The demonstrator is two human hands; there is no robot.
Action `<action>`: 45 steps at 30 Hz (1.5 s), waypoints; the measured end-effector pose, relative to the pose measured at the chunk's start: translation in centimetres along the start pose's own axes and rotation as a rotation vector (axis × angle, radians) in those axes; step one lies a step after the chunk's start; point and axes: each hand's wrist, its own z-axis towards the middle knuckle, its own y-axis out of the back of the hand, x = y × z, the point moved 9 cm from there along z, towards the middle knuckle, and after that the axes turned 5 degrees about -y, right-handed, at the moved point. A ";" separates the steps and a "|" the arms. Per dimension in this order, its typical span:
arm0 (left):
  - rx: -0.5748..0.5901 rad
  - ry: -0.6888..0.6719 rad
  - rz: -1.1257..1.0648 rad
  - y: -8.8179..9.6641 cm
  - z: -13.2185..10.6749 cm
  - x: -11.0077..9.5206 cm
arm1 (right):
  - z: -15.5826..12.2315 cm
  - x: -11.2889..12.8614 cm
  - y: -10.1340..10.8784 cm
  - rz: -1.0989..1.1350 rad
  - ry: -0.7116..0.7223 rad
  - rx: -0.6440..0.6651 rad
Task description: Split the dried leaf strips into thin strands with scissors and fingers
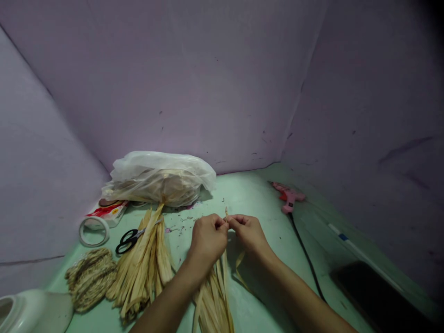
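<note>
My left hand and my right hand meet above the green table, both pinched on the top end of a thin dried leaf strip. More dried strips trail down from the hands toward me, between my forearms. One loose strip curls under my right wrist. Fingers of both hands are closed around the strip's tip.
A pile of dried leaf strips lies left of my hands, with black scissors, a tape roll and braided coils. A plastic bag of husks sits behind. A pink glue gun with black cord lies right.
</note>
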 end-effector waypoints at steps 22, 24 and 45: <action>0.225 0.132 -0.644 -1.4 -0.1 0.7 | -2.1 0.1 -3.2 0.051 -0.167 0.319; 0.242 0.095 -0.595 -1.3 -0.1 0.8 | -1.9 0.0 -3.2 0.039 -0.165 0.336; -0.057 0.033 -0.204 0.5 0.6 2.3 | -0.5 1.7 -0.8 -0.475 0.171 0.070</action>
